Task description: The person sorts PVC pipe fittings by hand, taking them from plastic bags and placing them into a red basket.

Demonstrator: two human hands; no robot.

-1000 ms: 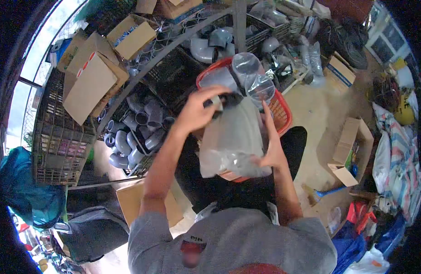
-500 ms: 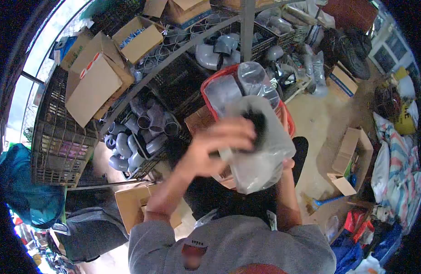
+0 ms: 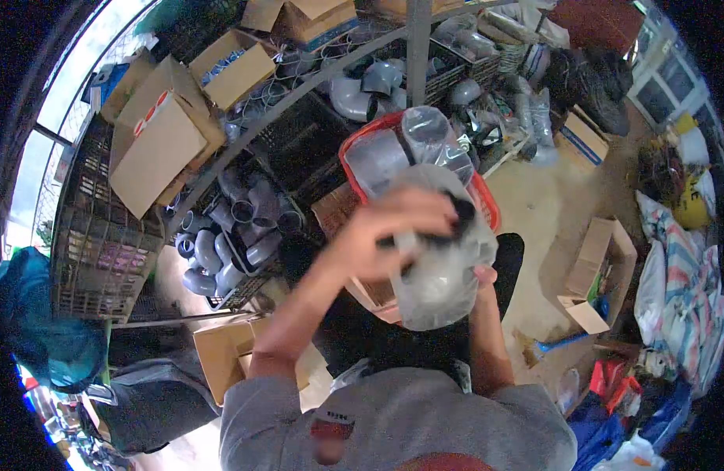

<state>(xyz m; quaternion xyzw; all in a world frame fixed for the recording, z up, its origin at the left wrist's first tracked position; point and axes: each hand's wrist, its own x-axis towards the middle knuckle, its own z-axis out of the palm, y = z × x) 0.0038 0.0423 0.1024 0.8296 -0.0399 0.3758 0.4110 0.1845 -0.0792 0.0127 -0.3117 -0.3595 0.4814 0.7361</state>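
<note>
Likely handling step: right hand [image 3: 485,275] grips translucent plastic bag [image 3: 436,302]; left hand [image 3: 401,224], at dark object [image 3: 461,213], blurred, can't tell grip; calls for steady hold

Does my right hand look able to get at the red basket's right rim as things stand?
Probably yes, with some shifting: your right hand is near the red basket's right rim, which shows uncovered, but the plastic bag it appears to support seems partly in the way.

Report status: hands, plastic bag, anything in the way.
Right hand holds translucent plastic bag by right edge. Left hand over bag's left side, blurred, grip unclear. Red basket just beyond.
</note>
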